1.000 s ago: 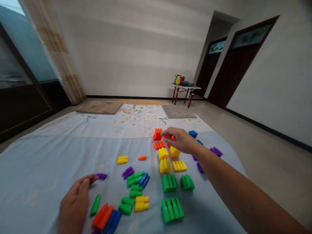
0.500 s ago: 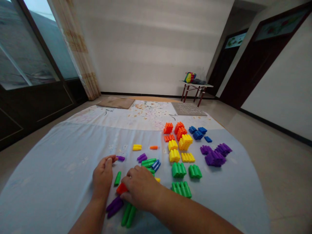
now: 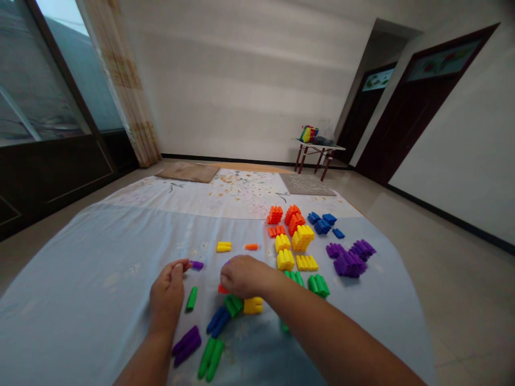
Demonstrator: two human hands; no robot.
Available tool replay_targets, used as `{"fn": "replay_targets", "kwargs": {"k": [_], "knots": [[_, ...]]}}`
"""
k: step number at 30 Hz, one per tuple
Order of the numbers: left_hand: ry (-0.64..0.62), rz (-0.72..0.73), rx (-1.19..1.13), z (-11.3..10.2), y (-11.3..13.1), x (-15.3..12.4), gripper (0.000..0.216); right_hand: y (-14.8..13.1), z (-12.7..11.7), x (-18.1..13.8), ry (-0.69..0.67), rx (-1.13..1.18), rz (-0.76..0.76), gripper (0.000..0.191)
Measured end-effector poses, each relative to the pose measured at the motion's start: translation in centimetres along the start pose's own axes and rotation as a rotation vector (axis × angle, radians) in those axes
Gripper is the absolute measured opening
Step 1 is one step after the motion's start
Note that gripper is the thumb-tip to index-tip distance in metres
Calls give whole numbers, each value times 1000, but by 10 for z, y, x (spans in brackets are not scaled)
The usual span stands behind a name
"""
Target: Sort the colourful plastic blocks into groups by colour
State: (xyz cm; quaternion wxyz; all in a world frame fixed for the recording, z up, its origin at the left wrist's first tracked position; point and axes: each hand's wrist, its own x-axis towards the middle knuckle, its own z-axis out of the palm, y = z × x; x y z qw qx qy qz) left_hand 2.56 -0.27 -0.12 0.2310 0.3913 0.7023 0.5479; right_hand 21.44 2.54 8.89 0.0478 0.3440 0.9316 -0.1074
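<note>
My left hand [image 3: 167, 292] lies at the left with its fingers pinched on the near end of a small purple plastic peg block [image 3: 196, 265]. My right hand [image 3: 247, 276] is curled closed above the scattered blocks. An orange-red block [image 3: 223, 288] peeks out under its fingertips; what the fingers grip is hidden. Just below the hand lie a green block [image 3: 233, 305], a blue block [image 3: 219, 321] and a yellow block [image 3: 253, 305]. A single green peg [image 3: 192, 299] sits between my hands. Closer to me are a purple pair [image 3: 187, 346] and a green pair [image 3: 211, 358].
Bundles sorted by colour stand at the right: orange [image 3: 295, 217], yellow [image 3: 302, 238], blue [image 3: 322, 225], purple [image 3: 350, 262] and green [image 3: 318, 286]. A yellow block [image 3: 224, 246] and an orange peg [image 3: 251, 247] lie farther out on the cloth-covered table [image 3: 100, 268].
My right hand has moved away from me and slightly right, and the red block near its fingers has shifted too. Blue and green blocks are now uncovered below it. My left hand keeps its pinch.
</note>
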Motion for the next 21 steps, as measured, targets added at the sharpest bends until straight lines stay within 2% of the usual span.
{"fn": "replay_targets", "kwargs": {"k": [2, 3, 5, 7, 9, 13, 16, 18, 21], "knots": [[-6, 2, -9, 0, 0, 0, 35, -1, -2, 11, -90, 5, -59, 35], [-10, 5, -14, 0, 0, 0, 36, -2, -2, 15, -76, 10, -82, 35], [-14, 14, -27, 0, 0, 0, 37, -2, -1, 19, 57, 28, -94, 35], [-14, 21, -30, 0, -1, 0, 37, -2, -1, 16, 195, 40, -40, 35], [-14, 19, -25, 0, 1, -1, 37, -2, -1, 9, 240, 33, 51, 36], [-6, 11, -1, 0, 6, -1, 36, -12, 4, 0, 150, 3, 204, 48], [-12, -14, 26, -1, 8, 0, 37, -21, 15, 5, 128, -17, 260, 48], [-16, -32, 48, -2, 6, 2, 38, -23, 22, 11, 151, -39, 208, 41], [-26, -46, 75, -4, 1, 4, 40, -18, 28, 18, 207, -86, -8, 28]]}}
